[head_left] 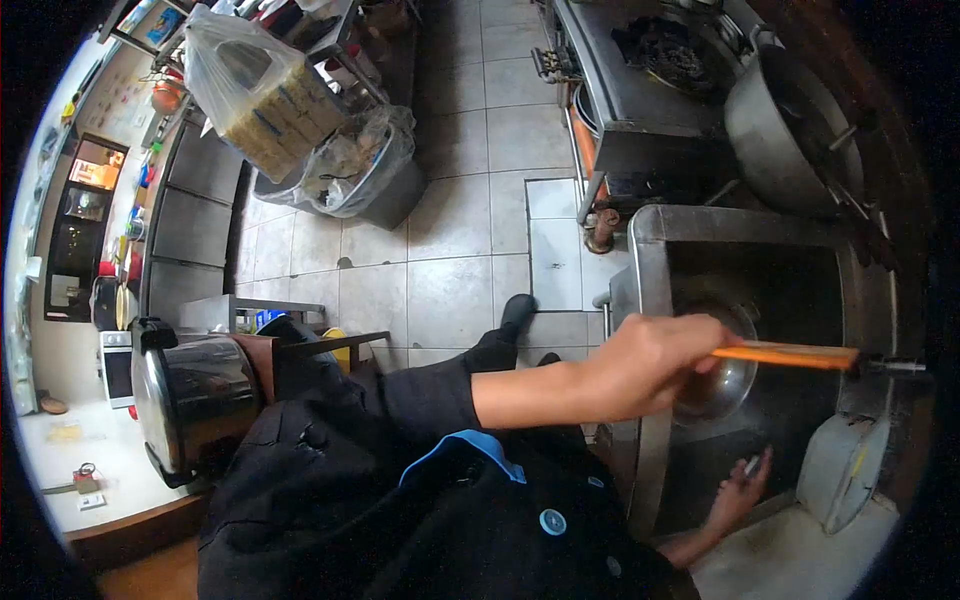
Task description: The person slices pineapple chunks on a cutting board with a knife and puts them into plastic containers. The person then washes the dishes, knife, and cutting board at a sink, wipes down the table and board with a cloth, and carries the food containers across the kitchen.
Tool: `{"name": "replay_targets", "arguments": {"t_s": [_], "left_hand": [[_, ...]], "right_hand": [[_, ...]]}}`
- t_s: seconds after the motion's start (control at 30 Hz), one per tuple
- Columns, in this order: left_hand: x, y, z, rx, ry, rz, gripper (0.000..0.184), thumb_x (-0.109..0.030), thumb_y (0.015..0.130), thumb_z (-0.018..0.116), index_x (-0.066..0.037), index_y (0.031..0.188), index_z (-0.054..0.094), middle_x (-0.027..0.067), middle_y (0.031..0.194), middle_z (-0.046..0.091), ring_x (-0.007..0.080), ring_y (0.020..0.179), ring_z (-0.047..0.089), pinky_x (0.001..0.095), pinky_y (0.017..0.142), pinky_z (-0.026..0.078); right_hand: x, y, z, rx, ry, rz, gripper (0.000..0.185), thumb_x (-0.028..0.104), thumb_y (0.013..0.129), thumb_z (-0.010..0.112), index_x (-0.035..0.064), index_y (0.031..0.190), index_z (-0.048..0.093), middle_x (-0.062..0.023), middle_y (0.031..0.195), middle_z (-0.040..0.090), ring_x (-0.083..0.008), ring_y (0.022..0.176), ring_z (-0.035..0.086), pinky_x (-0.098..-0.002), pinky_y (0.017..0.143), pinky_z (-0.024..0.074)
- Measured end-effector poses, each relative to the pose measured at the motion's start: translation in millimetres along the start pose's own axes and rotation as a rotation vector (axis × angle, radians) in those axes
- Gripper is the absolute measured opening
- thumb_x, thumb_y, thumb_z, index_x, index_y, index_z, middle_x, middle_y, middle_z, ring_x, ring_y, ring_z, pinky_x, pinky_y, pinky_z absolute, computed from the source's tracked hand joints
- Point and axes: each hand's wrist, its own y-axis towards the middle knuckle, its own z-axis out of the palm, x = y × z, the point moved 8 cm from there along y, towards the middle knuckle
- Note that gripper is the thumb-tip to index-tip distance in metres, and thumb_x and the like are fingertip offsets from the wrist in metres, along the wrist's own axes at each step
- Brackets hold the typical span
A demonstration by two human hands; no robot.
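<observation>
My left hand (655, 365) reaches out over a metal sink (650, 290), its fingers closed round one end of an orange-brown stick or wooden handle (790, 353). The far end of this stick comes up beside a dark metal fitting (890, 366), and I cannot tell whether they join. Below my left hand, a round metal bowl (735, 385) is partly hidden in the sink basin. Lower down, over the near part of the basin, my right hand (738, 492) has its fingers curled round a small pale item too small to name.
A large metal pot (790, 120) stands beyond the sink, next to a stove (640, 70). A lined trash bin (395, 195) and a plastic bag of yellowish packs (265, 110) are across the tiled floor (450, 215). A shiny metal cooker (200, 395) sits at left.
</observation>
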Motion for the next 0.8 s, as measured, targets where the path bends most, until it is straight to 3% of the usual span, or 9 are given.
{"name": "replay_targets", "arguments": {"t_s": [0.03,0.13,0.17,0.27,0.4,0.5,0.53,0.63,0.8], "left_hand": [[-6,-2,-2,-0.012,0.022,0.069,0.025,0.005,0.064,0.057,-0.004,0.085,0.045,0.0132,0.078,0.054,0.0343,0.073,0.059,0.0388,0.058,0.048],[2,-14,-7,-0.001,0.157,0.155,0.028,0.002,0.066,0.058,-0.003,0.091,0.046,0.0137,0.082,0.055,0.0341,0.074,0.059,0.0398,0.059,0.049],[17,-17,-6,0.189,0.192,-0.041,0.031,-0.003,0.068,0.058,-0.003,0.096,0.046,0.0138,0.087,0.055,0.0332,0.075,0.06,0.0413,0.061,0.049],[47,-28,-17,-0.034,0.222,0.105,0.025,-0.005,0.069,0.058,-0.004,0.091,0.047,0.013,0.081,0.056,0.0334,0.072,0.059,0.0416,0.059,0.048],[52,-49,-105,-0.177,0.052,-0.066,0.018,0.002,0.067,0.053,-0.003,0.083,0.047,0.0134,0.074,0.054,0.0342,0.072,0.057,0.038,0.059,0.045],[93,-86,-203,-0.513,-0.189,-0.262,0.014,0.004,0.073,0.053,-0.003,0.081,0.044,0.01,0.076,0.052,0.025,0.075,0.057,0.0329,0.064,0.044],[109,-107,-238,-0.594,-0.303,-0.349,0.013,0.002,0.075,0.055,-0.004,0.081,0.045,0.0083,0.077,0.051,0.0208,0.076,0.057,0.0318,0.065,0.044],[141,-194,-347,-0.857,-0.567,-0.587,0.018,0.001,0.078,0.057,-0.006,0.09,0.045,0.0053,0.086,0.051,0.0149,0.08,0.055,0.029,0.07,0.046],[130,-353,-483,-1.326,-0.943,-0.535,0.042,0.008,0.075,0.055,-0.005,0.11,0.036,0.011,0.101,0.053,0.0217,0.093,0.057,0.0341,0.082,0.048]], "right_hand": [[21,-6,-16,-0.141,-0.039,-0.185,0.046,0.024,0.089,0.054,0.0191,0.132,0.04,-0.0144,0.127,0.047,-0.0141,0.069,0.052,-0.0243,0.05,0.0421],[21,-4,-27,-0.329,-0.27,-0.404,0.05,0.032,0.087,0.054,0.0166,0.133,0.04,-0.0164,0.121,0.052,-0.0145,0.065,0.051,-0.0253,0.048,0.0408],[43,-19,-7,-0.365,-0.572,-0.695,0.049,0.023,0.086,0.054,0.0094,0.131,0.041,-0.0186,0.116,0.054,-0.0198,0.079,0.056,-0.0294,0.062,0.0464],[-54,23,34,0.317,-0.548,-0.133,0.046,0.009,0.081,0.057,0.0032,0.124,0.045,-0.0174,0.123,0.049,-0.0335,0.111,0.049,-0.0403,0.095,0.0355],[61,-20,66,-0.035,-0.816,-0.445,0.045,-0.003,0.073,0.053,0.0029,0.117,0.051,-0.0167,0.11,0.057,-0.0293,0.096,0.057,-0.0356,0.083,0.0435],[109,30,100,0.126,-0.919,-0.384,0.045,-0.003,0.076,0.052,0.0057,0.12,0.049,-0.0166,0.112,0.056,-0.0302,0.096,0.057,-0.0366,0.081,0.0433],[176,-5,123,0.021,-0.757,-0.291,0.046,-0.001,0.079,0.05,0.0079,0.123,0.046,-0.0165,0.117,0.054,-0.0309,0.103,0.055,-0.037,0.084,0.0416],[304,-56,212,-0.089,-0.482,-0.699,0.051,0.002,0.081,0.051,0.0091,0.13,0.038,-0.0164,0.129,0.044,-0.0341,0.115,0.046,-0.0413,0.095,0.0353],[417,-159,435,0.416,-0.379,-1.036,0.057,-0.006,0.074,0.051,0.0075,0.129,0.04,-0.0152,0.129,0.044,-0.0297,0.121,0.04,-0.0362,0.102,0.0268]]}}
